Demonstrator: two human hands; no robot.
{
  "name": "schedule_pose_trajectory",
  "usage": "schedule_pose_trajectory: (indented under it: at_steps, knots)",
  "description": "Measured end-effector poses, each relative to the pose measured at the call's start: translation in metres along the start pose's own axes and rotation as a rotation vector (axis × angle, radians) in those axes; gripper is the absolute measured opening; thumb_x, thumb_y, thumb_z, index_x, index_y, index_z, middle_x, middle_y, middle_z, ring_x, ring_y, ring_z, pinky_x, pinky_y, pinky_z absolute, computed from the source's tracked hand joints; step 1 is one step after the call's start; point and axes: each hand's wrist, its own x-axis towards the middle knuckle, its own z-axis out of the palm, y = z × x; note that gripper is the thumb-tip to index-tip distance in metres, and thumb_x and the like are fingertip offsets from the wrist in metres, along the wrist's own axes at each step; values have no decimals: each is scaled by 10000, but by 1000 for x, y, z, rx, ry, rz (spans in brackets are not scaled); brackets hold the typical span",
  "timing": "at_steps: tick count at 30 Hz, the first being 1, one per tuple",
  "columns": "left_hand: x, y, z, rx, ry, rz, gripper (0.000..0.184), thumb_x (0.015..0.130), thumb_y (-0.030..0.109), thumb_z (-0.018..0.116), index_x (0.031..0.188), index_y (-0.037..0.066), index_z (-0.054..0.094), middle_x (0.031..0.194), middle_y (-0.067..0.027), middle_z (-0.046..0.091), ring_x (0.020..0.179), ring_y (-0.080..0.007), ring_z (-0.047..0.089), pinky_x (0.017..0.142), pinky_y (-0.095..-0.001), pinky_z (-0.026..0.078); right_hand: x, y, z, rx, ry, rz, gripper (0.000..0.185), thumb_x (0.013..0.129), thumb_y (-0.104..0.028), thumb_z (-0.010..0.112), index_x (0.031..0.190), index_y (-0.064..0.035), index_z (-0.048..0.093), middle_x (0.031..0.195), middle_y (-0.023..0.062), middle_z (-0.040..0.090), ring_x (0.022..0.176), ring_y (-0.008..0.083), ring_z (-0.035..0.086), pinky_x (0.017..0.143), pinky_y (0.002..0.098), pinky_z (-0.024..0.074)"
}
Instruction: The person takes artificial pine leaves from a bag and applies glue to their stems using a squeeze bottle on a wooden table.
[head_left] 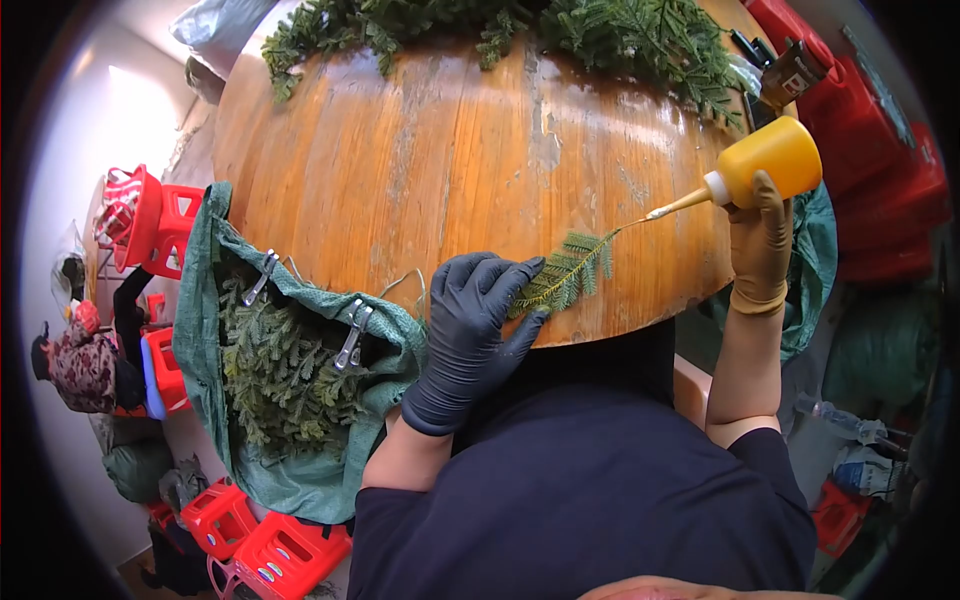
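My left hand (478, 325), in a black glove, pinches a green artificial fir sprig (570, 275) by its leafy end near the table's front edge. The sprig's bare stem points up and to the right. In a tan glove, my right hand (760, 240) grips a yellow squeeze bottle (770, 160), tilted with its long nozzle pointing left. The nozzle's tip is at the end of the stem; whether they touch I cannot tell. Whitish stuff coats part of the nozzle.
A round wooden table (400, 170) lies before me, with piled fir greenery (640, 45) at its far edge. Left, a green woven sack (205, 330) full of sprigs hangs by metal clips (352, 335). Red stools (285, 555) stand at lower left. Another person (90, 370) is at far left.
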Motion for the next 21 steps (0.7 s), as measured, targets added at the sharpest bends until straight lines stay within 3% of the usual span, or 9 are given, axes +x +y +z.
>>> schedule_pose_trajectory:
  at_steps: [5, 9, 13, 15, 21]
  knots:
    - [3, 5, -8, -98, 74, -36, 605, 687, 228, 772, 1232, 64, 569, 1063, -103, 598, 1037, -309, 540, 922, -406, 387, -10, 26, -30, 556, -41, 160, 420, 943, -292, 585, 1270, -46, 492, 1161, 122, 620, 1031, 254, 618, 907, 390, 509]
    - [1, 20, 2, -82, 136, 2, 676, 707, 286, 749, 1298, 58, 513, 1029, -130, 580, 1000, -311, 543, 888, -407, 398, -15, 56, -60, 719, -116, 287, 497, 932, -346, 592, 1310, -46, 475, 1241, 144, 589, 1092, 282, 591, 968, 426, 460]
    - [-5, 16, 22, 142, 106, -4, 568, 732, 260, 715, 1240, 73, 542, 952, -99, 570, 908, -291, 547, 814, -409, 413, -12, 54, -58, 754, -198, 278, 569, 909, -366, 623, 1301, 13, 459, 1239, 167, 583, 1102, 283, 585, 981, 402, 461]
    - [-14, 20, 10, 49, 149, 5, 499, 736, 232, 705, 1188, 77, 562, 925, -83, 576, 883, -281, 547, 778, -402, 421, -5, 55, -65, 639, -92, 290, 640, 871, -394, 665, 1310, 13, 438, 1230, 162, 567, 1125, 272, 554, 997, 390, 438]
    - [-87, -7, -87, 208, 526, -46, 579, 746, 236, 738, 1276, 113, 541, 978, -77, 587, 912, -283, 559, 789, -400, 436, 2, 58, -63, 713, -129, 287, 621, 884, -341, 676, 1322, 14, 416, 1253, 159, 539, 1153, 281, 531, 1061, 415, 409]
